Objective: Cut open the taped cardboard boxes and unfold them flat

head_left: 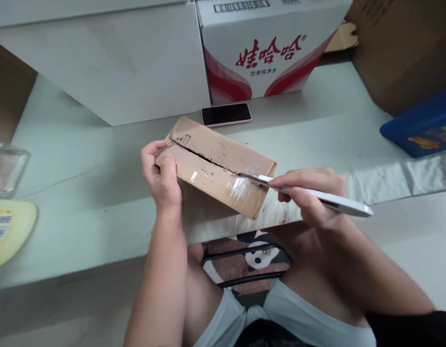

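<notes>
One end of the cardboard box (215, 174), by the near edge of the surface (110, 193), sits clasped in our left hand (162, 180), while our right hand (319, 179), just off the opposite end, grips a cutter (348, 204), blade (250, 178) meeting the lengthwise slit (197, 153).

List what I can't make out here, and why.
Head view:
Contents of the small cardboard box: hidden under its slit top.
Left hand: some fingers hidden behind the box.
White cutter: part of its handle covered by the right hand.
Blue container: cut off by the right edge.
Yellow object: cut off by the left edge; label print too small.
</notes>
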Tool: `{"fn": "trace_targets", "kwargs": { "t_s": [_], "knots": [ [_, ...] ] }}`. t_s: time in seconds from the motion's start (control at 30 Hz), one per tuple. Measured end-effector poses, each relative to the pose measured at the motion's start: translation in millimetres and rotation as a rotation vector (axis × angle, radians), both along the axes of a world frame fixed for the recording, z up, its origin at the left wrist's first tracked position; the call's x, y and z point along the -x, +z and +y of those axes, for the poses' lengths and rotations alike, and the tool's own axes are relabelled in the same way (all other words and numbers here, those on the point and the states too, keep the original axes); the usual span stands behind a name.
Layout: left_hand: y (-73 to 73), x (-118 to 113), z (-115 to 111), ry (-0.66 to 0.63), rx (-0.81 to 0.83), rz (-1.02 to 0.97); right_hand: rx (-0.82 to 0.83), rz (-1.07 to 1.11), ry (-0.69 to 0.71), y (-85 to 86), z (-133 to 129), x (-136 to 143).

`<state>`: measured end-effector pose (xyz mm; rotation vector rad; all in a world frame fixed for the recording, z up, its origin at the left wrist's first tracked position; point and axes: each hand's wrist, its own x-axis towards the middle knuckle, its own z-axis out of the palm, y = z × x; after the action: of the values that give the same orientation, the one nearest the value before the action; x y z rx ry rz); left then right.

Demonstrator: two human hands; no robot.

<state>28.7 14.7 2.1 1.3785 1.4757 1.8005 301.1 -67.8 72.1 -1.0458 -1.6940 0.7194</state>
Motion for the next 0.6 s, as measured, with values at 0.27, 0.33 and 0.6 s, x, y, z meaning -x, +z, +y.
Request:
{"fn": "trace_targets", "kwargs": {
  "t_s": [0.27,0.33,0.6],
  "knots": [
    [0.4,-6.2,4.6,-0.07,-0.037,-0.165,0.249,0.162,-0.014,-5.7,-6.3,8.9],
    [3.1,-8.9,5.1,-0.074,-0.034,-0.199,0.232,0.135,0.013,-5.8,-7.7,9.1],
    [10.5,-12.4,4.1,-0.057,-0.01,-0.24,0.166,0.078,-0.073,1.1,-21.5,-1.4]
  ]
}}
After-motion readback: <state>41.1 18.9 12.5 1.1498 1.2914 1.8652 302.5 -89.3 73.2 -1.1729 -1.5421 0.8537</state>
